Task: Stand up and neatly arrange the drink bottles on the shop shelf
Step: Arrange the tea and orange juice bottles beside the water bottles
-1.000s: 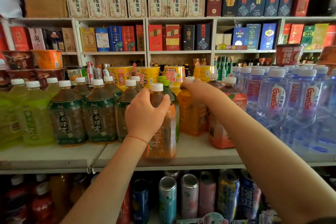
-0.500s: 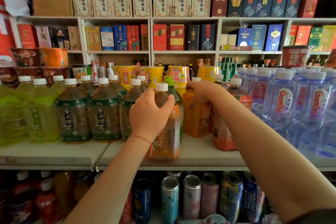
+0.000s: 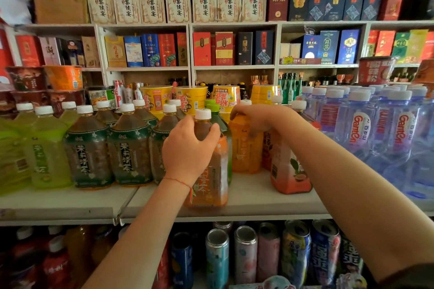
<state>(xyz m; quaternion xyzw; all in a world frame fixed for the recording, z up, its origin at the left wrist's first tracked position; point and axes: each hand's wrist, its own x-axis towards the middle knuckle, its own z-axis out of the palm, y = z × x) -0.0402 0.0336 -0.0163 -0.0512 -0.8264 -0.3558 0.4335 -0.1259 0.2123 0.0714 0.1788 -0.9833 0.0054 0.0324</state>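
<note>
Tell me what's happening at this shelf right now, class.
A person is tidying drink bottles on a shop shelf. The left hand grips the neck of an amber tea bottle standing upright at the shelf's front edge. The right hand holds the top of an orange drink bottle further back. Green tea bottles stand in rows to the left.
</note>
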